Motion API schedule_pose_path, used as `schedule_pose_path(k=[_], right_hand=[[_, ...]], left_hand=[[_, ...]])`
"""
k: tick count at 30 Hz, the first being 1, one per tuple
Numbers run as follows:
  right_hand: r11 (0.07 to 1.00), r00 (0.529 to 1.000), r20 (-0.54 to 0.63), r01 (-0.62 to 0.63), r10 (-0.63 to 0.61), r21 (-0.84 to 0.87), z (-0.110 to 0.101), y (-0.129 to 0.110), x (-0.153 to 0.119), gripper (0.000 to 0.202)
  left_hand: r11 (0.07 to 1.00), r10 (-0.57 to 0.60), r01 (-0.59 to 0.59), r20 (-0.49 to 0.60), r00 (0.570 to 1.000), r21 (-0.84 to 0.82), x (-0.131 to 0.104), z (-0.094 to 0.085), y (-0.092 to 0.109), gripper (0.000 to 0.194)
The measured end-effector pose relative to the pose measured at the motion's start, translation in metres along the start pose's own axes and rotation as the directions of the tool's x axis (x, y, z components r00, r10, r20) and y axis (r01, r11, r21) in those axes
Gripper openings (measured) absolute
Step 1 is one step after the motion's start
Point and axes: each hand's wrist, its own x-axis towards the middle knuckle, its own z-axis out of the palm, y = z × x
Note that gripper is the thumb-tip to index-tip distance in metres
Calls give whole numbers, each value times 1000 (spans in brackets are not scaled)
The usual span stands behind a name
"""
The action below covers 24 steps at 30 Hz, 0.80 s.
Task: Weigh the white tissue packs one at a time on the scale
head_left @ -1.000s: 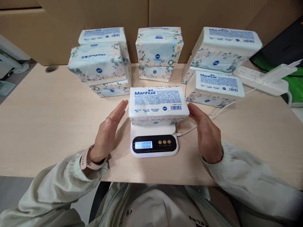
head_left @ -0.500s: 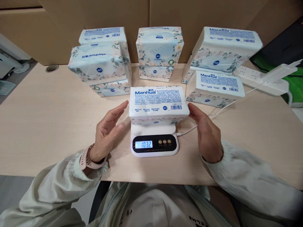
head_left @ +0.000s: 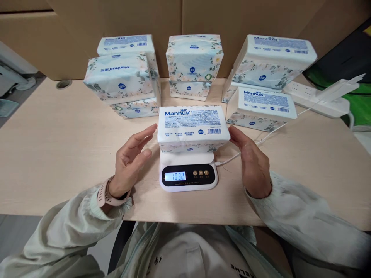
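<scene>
A pack of tissues (head_left: 193,125), white and blue with its printed side up, rests on a white digital kitchen scale (head_left: 187,158). The lit display (head_left: 175,176) reads 103.2. To the left of the pack, my left hand (head_left: 130,158) is open, fingers stretched toward it with a small gap between. On the other side my right hand (head_left: 252,162) is open too, its fingertips close beside the pack's right end; whether they touch it I cannot tell. Neither hand grips anything.
Stacked tissue packs stand at the back left (head_left: 118,81), back middle (head_left: 194,58) and back right (head_left: 261,104). A white cable (head_left: 232,158) runs from the scale toward a power strip (head_left: 319,98). Brown cardboard (head_left: 116,23) rises behind the table (head_left: 58,154).
The view has shifted very slightly. Both hands, the pack on the scale and the reading look the same as before.
</scene>
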Motion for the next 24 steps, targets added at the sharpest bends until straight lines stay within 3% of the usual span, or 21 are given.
schedule_pose_path(k=[5,10,14,17,20,24], right_hand=[[998,999,27,30,-29,-57,-3,0,0,43],[983,996,59,69,-59,-168,-1,-6,11,51],[961,986,155,95,-56,-260,7,-17,36,59],[929,978,129,197,-164,-314,13,-17,68,59],[892,953,73,301,-294,-337,19,-4,101,62],[878,941,53,331,-334,-346,27,19,124,70]], left_hand=[[997,55,-54,-1,999,46,-1,-2,1,40],[987,43,-52,64,997,152,13,1,4,55],[998,3,-14,178,984,63,47,12,12,54],[1000,8,-9,180,984,1,80,22,20,61],[999,53,-52,166,985,-6,111,27,22,67],[990,136,-142,197,971,16,132,27,7,70]])
